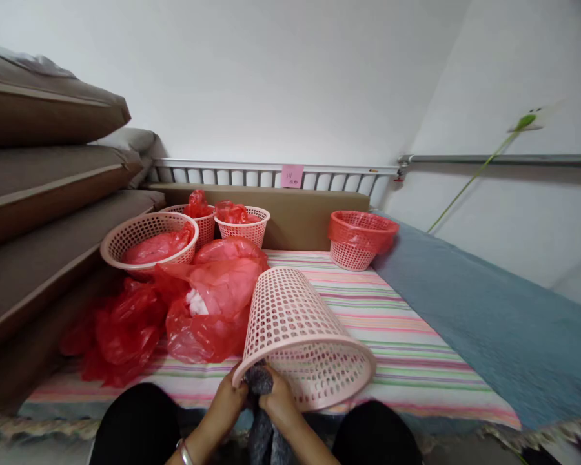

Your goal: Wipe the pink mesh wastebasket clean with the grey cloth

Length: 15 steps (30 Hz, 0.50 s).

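Gripping the rim of the tipped pink basket, the left hand is closed there; just beside it, the right hand is closed on dark grey cloth at the rim. The basket lies on its side just beyond both hands, mouth facing them. Ahead-left of the hands lie crumpled red bags, with three upright baskets behind. Farther off, ahead-right, a red-lined basket stands on the striped sheet.
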Each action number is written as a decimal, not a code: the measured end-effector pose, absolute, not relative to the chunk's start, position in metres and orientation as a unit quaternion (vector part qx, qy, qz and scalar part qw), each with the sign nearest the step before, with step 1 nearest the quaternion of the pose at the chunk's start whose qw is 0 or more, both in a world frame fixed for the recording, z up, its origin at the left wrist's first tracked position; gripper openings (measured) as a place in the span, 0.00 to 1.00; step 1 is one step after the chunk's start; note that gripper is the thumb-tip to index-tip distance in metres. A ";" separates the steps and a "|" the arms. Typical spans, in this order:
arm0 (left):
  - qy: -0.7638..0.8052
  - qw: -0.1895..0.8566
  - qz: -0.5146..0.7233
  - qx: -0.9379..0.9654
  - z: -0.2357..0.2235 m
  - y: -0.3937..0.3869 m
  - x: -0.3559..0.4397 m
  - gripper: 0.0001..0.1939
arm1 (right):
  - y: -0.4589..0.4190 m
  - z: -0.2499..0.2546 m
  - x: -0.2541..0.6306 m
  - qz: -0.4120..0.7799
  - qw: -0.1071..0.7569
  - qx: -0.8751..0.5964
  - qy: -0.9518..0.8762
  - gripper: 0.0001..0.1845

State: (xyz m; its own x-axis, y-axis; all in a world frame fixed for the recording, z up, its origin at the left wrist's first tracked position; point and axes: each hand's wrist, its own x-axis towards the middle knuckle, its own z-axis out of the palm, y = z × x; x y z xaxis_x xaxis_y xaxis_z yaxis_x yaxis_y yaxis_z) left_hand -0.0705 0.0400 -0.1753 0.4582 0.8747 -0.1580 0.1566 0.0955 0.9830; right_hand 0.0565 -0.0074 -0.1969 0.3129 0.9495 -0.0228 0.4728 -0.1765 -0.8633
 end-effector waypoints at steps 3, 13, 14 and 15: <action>0.417 0.594 0.286 0.625 -0.175 0.039 -0.071 0.24 | -0.022 -0.196 0.066 0.237 0.332 -0.736 -0.540 0.31; 0.361 0.533 0.304 0.702 -0.152 0.057 -0.081 0.28 | -0.052 -0.195 0.089 0.114 0.181 -0.801 -0.560 0.26; 0.361 0.533 0.303 0.703 -0.154 0.057 -0.081 0.26 | -0.050 -0.195 0.089 0.116 0.180 -0.803 -0.557 0.26; 0.361 0.534 0.302 0.702 -0.155 0.058 -0.081 0.24 | -0.048 -0.196 0.088 0.121 0.180 -0.805 -0.552 0.26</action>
State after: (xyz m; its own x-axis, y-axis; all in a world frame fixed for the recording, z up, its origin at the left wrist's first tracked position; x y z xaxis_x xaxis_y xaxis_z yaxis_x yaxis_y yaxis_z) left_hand -0.0814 0.0576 -0.1555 0.5568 0.8298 0.0384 0.1843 -0.1685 0.9683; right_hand 0.0883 -0.0481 -0.1957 0.3603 0.9328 0.0044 0.8458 -0.3247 -0.4232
